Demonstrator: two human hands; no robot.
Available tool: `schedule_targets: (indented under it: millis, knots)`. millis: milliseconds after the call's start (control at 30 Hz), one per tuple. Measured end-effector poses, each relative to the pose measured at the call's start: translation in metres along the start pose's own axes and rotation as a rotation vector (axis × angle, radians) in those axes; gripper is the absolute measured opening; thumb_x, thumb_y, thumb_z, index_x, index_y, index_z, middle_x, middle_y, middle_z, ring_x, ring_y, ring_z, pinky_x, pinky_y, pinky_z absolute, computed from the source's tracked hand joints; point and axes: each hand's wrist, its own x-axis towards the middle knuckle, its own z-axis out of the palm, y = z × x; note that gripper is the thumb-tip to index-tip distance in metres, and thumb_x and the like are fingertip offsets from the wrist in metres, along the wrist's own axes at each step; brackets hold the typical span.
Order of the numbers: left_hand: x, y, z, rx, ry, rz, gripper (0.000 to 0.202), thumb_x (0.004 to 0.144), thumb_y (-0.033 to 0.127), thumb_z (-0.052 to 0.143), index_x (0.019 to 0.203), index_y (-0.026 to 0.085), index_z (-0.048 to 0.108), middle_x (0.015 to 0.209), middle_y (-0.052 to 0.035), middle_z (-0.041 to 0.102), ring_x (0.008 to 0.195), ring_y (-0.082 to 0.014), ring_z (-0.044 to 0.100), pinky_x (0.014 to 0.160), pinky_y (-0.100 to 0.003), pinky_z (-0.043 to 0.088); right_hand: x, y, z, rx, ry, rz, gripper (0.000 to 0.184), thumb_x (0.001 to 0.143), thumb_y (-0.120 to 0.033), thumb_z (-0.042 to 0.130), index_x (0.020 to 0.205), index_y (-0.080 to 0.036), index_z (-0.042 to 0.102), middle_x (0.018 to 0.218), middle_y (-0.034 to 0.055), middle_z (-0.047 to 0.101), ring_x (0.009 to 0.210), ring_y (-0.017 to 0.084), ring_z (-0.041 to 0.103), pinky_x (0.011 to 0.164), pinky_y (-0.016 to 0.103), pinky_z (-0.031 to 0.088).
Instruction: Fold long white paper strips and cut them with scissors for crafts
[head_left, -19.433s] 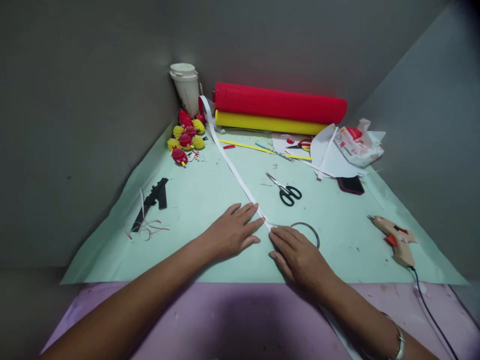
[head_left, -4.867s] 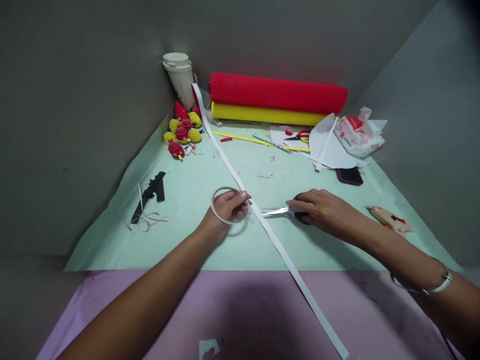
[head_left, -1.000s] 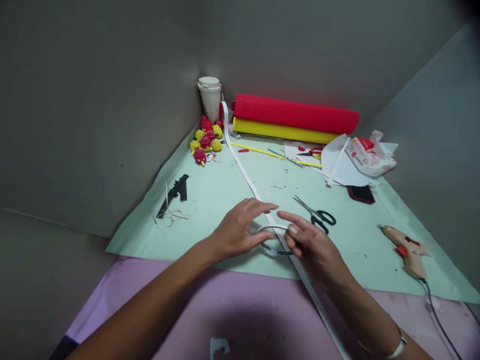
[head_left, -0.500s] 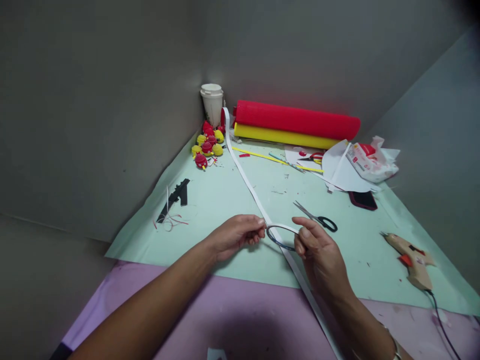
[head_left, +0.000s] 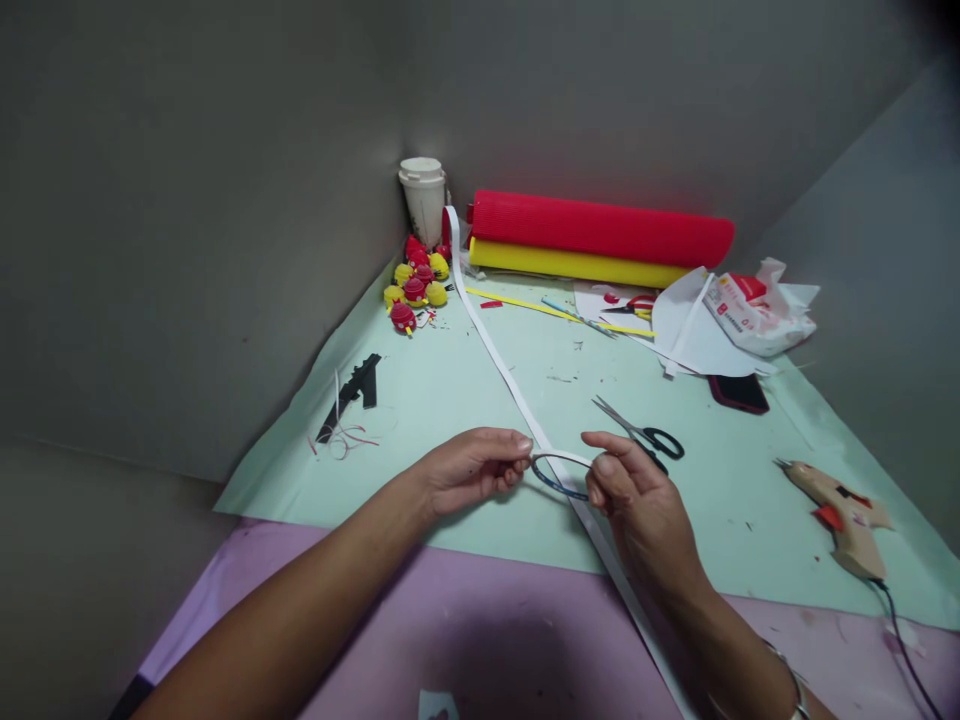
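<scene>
A thin ring (head_left: pixel 556 488), dark bluish with a white band along its far side, is held up over the mat between both hands. My left hand (head_left: pixel 480 468) pinches its left end with thumb and fingertips. On the other side, my right hand (head_left: pixel 637 490) grips the ring's right end, which the fingers hide; its index finger points out above. A long white strip (head_left: pixel 510 385) runs below the ring, from beside the cup toward the front edge. Scissors (head_left: pixel 637 432) with black handles lie just beyond my right hand.
A glue gun (head_left: pixel 840 515) with a cord lies at right, near a phone (head_left: pixel 739 393) and a wipes pack (head_left: pixel 761 315). Red (head_left: pixel 600 228) and yellow rolls (head_left: pixel 585 265), a white cup (head_left: pixel 424 200) and several red and yellow balls (head_left: pixel 415 291) stand behind. Black pieces (head_left: pixel 349 398) lie left.
The view has shifted slightly, so things on the right appear farther right. Both hands keep their hold on the ring, almost unmoved.
</scene>
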Motion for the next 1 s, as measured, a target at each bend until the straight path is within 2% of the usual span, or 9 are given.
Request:
schedule_targets:
  millis: [200, 333, 467, 567, 667, 767, 1000]
  knots:
    - [-0.003, 0.004, 0.004, 0.085, 0.035, 0.027, 0.016, 0.072, 0.022, 0.077, 0.074, 0.014, 0.065, 0.069, -0.0005, 0.055, 0.059, -0.0064, 0.047, 0.059, -0.019, 0.037, 0.0, -0.004, -0.002, -0.022, -0.05, 0.037, 0.032, 0.087, -0.046, 0.061, 0.109, -0.025, 0.062, 0.062, -0.0046, 0.051, 0.055, 0.011, 0.044, 0.053, 0.024, 0.036]
    - [-0.009, 0.02, 0.009, 0.382, 0.073, 0.109, 0.019, 0.072, 0.03, 0.076, 0.073, 0.016, 0.064, 0.068, 0.0005, 0.054, 0.061, -0.0095, 0.044, 0.059, -0.023, 0.034, -0.001, -0.014, -0.003, -0.109, -0.106, 0.052, 0.032, 0.087, -0.048, 0.06, 0.107, -0.024, 0.062, 0.062, -0.0054, 0.05, 0.052, 0.009, 0.045, 0.051, 0.023, 0.038]
    - [-0.011, 0.04, 0.012, 0.724, 0.074, 0.158, 0.021, 0.073, 0.036, 0.071, 0.077, 0.017, 0.063, 0.071, 0.0021, 0.055, 0.065, -0.0115, 0.045, 0.063, -0.024, 0.034, -0.005, -0.029, -0.005, -0.337, -0.188, 0.03, 0.029, 0.088, -0.043, 0.059, 0.11, -0.024, 0.062, 0.062, -0.0057, 0.051, 0.051, 0.009, 0.048, 0.051, 0.023, 0.041]
    - [-0.004, 0.052, 0.012, 0.912, 0.1, 0.176, 0.025, 0.075, 0.042, 0.067, 0.08, 0.018, 0.062, 0.074, 0.002, 0.055, 0.069, -0.0129, 0.047, 0.065, -0.025, 0.035, -0.01, -0.035, -0.006, -0.584, -0.226, -0.105, 0.026, 0.089, -0.036, 0.057, 0.112, -0.025, 0.063, 0.08, -0.0006, 0.065, 0.057, 0.011, 0.056, 0.057, 0.025, 0.047]
    - [0.006, 0.06, 0.011, 1.094, 0.158, 0.195, 0.026, 0.076, 0.043, 0.064, 0.081, 0.018, 0.061, 0.075, 0.0012, 0.055, 0.069, -0.0133, 0.046, 0.063, -0.025, 0.034, -0.012, -0.035, -0.008, -0.826, -0.195, -0.366, 0.027, 0.091, -0.028, 0.052, 0.115, -0.023, 0.064, 0.096, 0.0046, 0.069, 0.074, 0.014, 0.064, 0.068, 0.026, 0.05]
    - [0.015, 0.068, 0.01, 1.228, 0.202, 0.213, 0.025, 0.077, 0.043, 0.061, 0.078, 0.018, 0.061, 0.074, 0.0004, 0.056, 0.068, -0.014, 0.046, 0.061, -0.026, 0.033, -0.011, -0.032, -0.011, -1.002, -0.146, -0.527, 0.032, 0.093, -0.025, 0.048, 0.121, -0.019, 0.062, 0.095, 0.0074, 0.07, 0.078, 0.016, 0.066, 0.069, 0.027, 0.05]
    - [0.023, 0.084, 0.008, 1.362, 0.231, 0.19, 0.023, 0.076, 0.041, 0.058, 0.078, 0.018, 0.063, 0.073, -0.0003, 0.057, 0.067, -0.0144, 0.047, 0.059, -0.027, 0.033, -0.012, -0.037, -0.02, -1.298, -0.08, -0.707, 0.028, 0.095, -0.028, 0.047, 0.114, -0.021, 0.067, 0.082, 0.006, 0.073, 0.071, 0.018, 0.068, 0.062, 0.027, 0.047]
